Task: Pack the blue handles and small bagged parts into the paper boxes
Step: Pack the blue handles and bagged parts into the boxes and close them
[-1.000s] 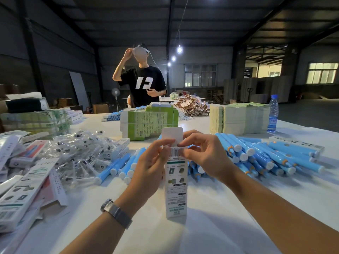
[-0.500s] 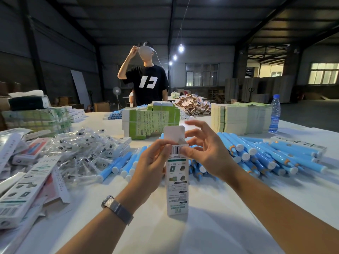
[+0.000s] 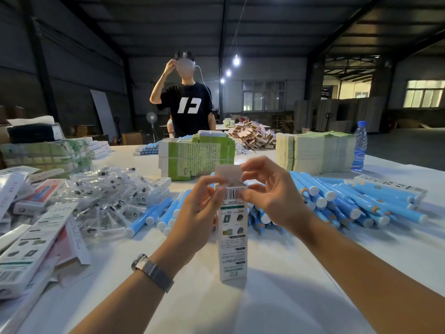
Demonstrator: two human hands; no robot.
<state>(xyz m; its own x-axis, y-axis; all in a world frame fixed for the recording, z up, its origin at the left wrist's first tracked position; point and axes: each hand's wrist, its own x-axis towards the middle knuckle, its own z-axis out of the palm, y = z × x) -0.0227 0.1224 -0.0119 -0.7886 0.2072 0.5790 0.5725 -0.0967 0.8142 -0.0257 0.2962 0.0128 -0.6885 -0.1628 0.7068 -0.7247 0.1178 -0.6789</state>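
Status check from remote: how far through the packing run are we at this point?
Done: some closed boxes lie among the bagged parts. In hand: one upright paper box, left hand and right hand pinching its top, flap still up. Left: large piles of blue handles and bagged parts, plus flat boxes. Most remains.

We held both forearms raised toward the paper box (image 3: pixel 233 237). Our left hand (image 3: pixel 192 220), a watch on its wrist, pinched the box's top from its left; our right hand (image 3: pixel 272 191) pinched the flap from its right.
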